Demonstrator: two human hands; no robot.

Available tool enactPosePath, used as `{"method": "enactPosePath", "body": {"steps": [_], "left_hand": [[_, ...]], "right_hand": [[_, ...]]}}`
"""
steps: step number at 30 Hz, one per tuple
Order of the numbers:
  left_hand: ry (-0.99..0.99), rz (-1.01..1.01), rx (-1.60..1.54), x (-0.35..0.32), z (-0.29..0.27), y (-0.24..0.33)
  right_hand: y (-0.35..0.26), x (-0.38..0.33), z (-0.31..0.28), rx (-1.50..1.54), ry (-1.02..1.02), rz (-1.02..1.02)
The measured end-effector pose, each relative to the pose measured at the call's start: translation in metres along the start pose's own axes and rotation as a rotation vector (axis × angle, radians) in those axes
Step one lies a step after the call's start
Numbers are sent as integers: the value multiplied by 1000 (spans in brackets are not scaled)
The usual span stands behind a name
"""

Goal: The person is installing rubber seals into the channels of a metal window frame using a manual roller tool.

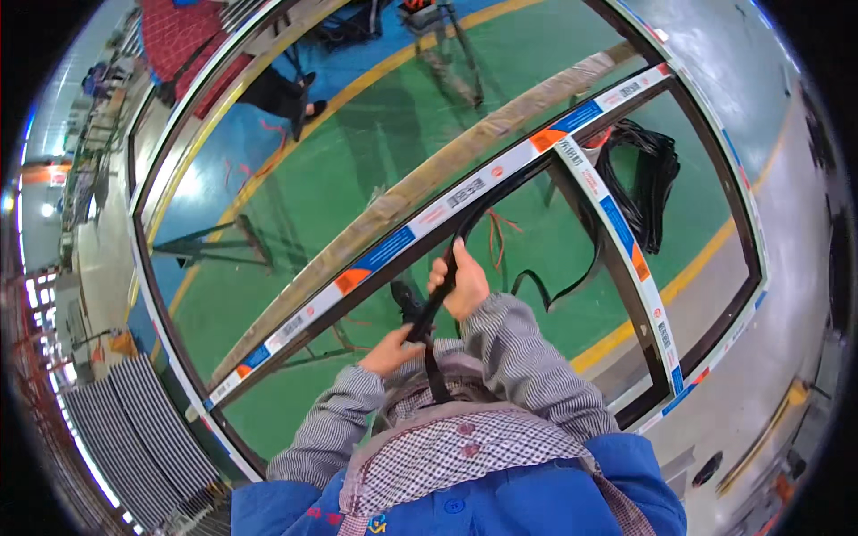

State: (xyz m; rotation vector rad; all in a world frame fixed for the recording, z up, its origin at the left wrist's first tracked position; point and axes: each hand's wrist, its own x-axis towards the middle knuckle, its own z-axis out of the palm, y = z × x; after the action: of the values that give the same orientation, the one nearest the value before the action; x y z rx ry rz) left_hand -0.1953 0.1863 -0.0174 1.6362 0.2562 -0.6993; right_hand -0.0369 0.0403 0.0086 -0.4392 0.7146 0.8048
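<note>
Both forearms are raised from below, elbows bent; the right hand (pixel 460 284) is fisted higher, the left hand (pixel 391 351) is curled lower.

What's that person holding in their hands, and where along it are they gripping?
A long black rubber strip. The right hand grips it higher up, just below the window frame's bar; the left hand holds it lower, near the chest. Its far end loops off to the right.

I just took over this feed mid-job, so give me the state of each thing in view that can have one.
Left hand: closed on the black rubber strip.
Right hand: closed on the same strip, higher up.
Black rubber strip: held taut between the hands, its far end running along the frame bar.
Window frame: lying flat, no glass, film-covered.
Spare strip bundle: loose, draped over the frame's far corner.
</note>
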Motion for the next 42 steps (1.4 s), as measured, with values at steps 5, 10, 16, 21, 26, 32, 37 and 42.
{"method": "enactPosePath", "body": {"steps": [5,10,16,21,26,32,37,42], "left_hand": [[691,-202,618,-23,-13,23],[876,-270,823,-9,-28,50],[911,-260,747,-4,-25,42],[921,-247,791,-4,-20,41],[1021,397,1168,14,0,89],[826,-7,1251,90,-22,129],[807,109,1238,86,-30,126],[834,124,1187,87,-28,127]], "right_hand": [[8,22,2,-738,151,-351],[10,26,2,-973,201,-422],[8,37,-2,-562,22,-469],[1,40,-8,-499,-43,-378],[-4,33,-3,-602,49,-339],[-13,42,-10,-650,-53,-326],[-39,16,-10,-1601,46,-706],[-74,3,32,-2336,-327,-1604]]}}
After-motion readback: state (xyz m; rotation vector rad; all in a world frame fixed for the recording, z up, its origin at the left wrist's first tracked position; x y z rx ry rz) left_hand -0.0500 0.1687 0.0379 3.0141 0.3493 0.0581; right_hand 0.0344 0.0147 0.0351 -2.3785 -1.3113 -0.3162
